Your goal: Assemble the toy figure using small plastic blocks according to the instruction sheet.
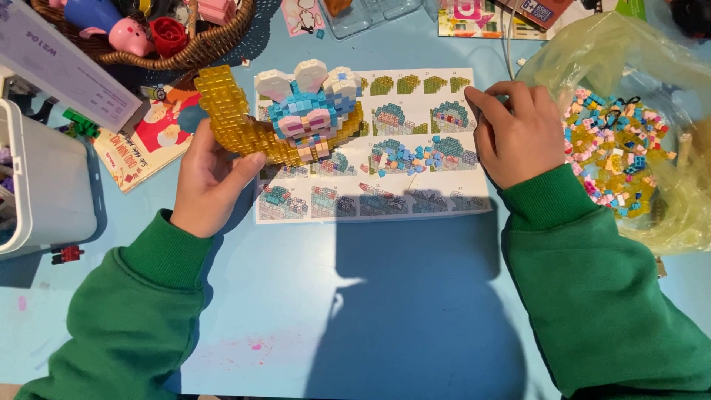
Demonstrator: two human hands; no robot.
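The left hand (209, 185) grips a small-brick model (285, 118) by the lower part of its translucent yellow crescent, thumb in front and fingers curled behind, holding it tilted above the desk (385, 296). A pale blue character with white ears and pink details sits in the curve of the crescent. The right hand (516, 133) rests knuckles-up at the right edge of an instruction sheet (370, 204), its fingers bent and drawn together at the sheet's upper corner; whether they pinch a brick cannot be told.

The sheet lies flat on the blue desk between the hands, printed with rows of building steps, and a loose heap of blue bricks (418, 155) lies on its middle. Just to the right of the right hand, an open yellowish plastic bag (652, 74) holds a mixed pile of pink, blue and yellow bricks (615, 152). Left of the left hand lie a colourful booklet (144, 144) and a white box (44, 185). A wicker basket (215, 41) of toys stands at the top left. Both arms wear green sleeves (615, 296).
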